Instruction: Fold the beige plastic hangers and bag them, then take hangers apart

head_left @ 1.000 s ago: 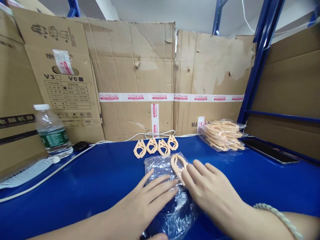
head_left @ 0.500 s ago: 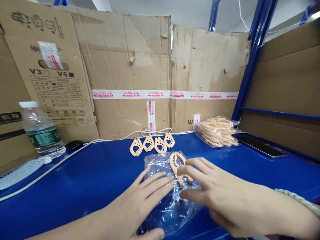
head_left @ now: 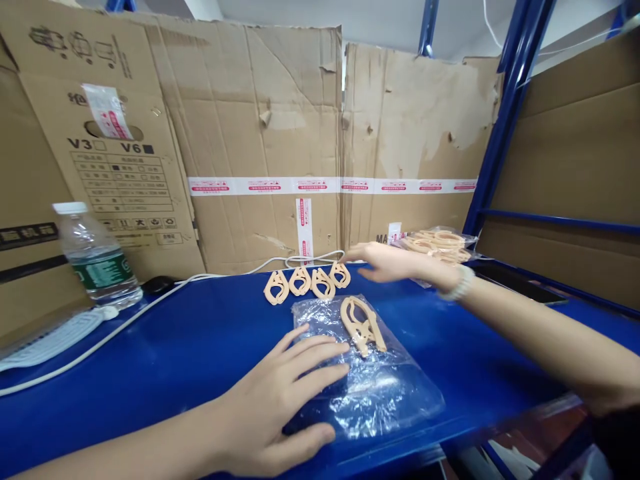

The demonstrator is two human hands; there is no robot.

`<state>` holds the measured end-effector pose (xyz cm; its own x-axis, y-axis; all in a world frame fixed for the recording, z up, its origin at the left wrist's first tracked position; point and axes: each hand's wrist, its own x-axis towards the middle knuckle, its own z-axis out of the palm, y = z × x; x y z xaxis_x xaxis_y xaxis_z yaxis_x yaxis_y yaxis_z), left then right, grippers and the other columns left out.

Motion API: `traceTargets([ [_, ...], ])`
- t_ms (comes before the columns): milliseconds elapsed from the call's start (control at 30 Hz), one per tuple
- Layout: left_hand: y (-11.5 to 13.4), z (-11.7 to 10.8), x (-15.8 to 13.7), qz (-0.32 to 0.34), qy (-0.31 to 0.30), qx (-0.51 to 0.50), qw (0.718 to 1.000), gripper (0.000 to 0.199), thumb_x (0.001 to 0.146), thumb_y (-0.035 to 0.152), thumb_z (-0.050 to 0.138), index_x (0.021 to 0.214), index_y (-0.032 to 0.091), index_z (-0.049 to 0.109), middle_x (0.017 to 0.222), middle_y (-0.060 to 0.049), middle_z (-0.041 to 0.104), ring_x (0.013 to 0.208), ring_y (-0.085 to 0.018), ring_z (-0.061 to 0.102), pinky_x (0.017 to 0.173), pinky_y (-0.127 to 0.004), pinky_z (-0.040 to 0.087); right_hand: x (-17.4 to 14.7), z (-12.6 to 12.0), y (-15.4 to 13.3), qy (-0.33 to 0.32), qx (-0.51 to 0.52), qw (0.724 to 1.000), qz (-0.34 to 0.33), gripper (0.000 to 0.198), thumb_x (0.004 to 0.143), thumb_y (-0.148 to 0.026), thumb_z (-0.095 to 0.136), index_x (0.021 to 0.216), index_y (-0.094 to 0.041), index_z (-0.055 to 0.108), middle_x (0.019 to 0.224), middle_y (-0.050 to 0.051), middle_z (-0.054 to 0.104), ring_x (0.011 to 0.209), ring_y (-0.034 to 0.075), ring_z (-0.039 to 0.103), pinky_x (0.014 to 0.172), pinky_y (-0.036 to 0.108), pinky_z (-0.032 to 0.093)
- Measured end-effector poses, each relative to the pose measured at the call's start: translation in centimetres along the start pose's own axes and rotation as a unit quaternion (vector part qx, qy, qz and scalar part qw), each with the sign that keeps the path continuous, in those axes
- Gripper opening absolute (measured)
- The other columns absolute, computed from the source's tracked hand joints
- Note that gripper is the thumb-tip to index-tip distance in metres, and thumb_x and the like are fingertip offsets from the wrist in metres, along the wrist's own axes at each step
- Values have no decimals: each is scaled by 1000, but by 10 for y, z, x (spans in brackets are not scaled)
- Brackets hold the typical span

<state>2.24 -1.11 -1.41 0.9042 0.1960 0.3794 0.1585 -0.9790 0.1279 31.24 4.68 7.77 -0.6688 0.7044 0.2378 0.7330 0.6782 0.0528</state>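
Note:
My left hand [head_left: 280,407] lies flat with spread fingers on a clear plastic bag [head_left: 395,400], pressing its left side. On the upper part of the bag rests a beige plastic folding hanger [head_left: 363,325], folded up, just beyond my left fingertips. My right hand [head_left: 383,261] reaches to the back of the table, its thumb apart from its fingers and nothing visible in it. Its fingertips are close to the rightmost of several small beige plastic pieces [head_left: 324,285], teardrop-shaped and lined up in a row. Whether they touch it I cannot tell.
Behind my right wrist sits a bagged stack of beige hangers [head_left: 440,241], with a dark phone [head_left: 520,283] to its right. A water bottle [head_left: 100,260] and a white cable [head_left: 150,310] are on the left. Cardboard sheets [head_left: 260,133] wall off the back of the blue table [head_left: 200,347].
My right hand has left the folding hanger on the bag and moved up and away to the back row. My left hand stays on the bag, which now shows more of its right side.

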Motion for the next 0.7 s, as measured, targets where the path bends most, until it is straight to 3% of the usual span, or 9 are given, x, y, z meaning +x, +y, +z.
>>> traceTargets([
  [100,-2,-2,-1,10,18,-9,1000,49,90,31,53,138,24,43,144,-9,49,132,-28,44,113,-55,29,46,43,50,-54,-43,998,13,67,67,4,53,131,-14,53,134,15,54,120,26,53,98,39,46],
  [233,-2,-3,0,31,29,-11,999,44,92,25,50,136,19,46,141,-11,52,131,-27,45,109,-49,38,52,72,73,-94,-56,993,33,73,63,4,58,133,-17,52,142,16,44,125,28,48,100,38,44],
  [367,-2,-1,2,44,42,-5,998,43,90,21,52,133,16,49,138,-13,54,128,-26,48,106,-47,42,25,61,79,-133,-59,986,85,45,63,-5,62,107,-15,66,110,13,64,99,28,61,82,36,49],
  [467,-2,1,3,42,54,2,998,41,89,17,52,131,16,51,137,-13,54,126,-25,50,104,-46,44,-6,47,83,-156,-45,979,125,33,64,-14,63,97,-13,66,85,8,69,72,23,63,64,32,48],
  [700,-2,3,3,36,44,9,998,43,90,16,51,133,17,50,137,-13,54,126,-25,50,103,-47,45,-58,43,65,-108,8,986,125,30,75,-17,56,103,-17,67,95,7,71,78,20,64,72,29,48],
])
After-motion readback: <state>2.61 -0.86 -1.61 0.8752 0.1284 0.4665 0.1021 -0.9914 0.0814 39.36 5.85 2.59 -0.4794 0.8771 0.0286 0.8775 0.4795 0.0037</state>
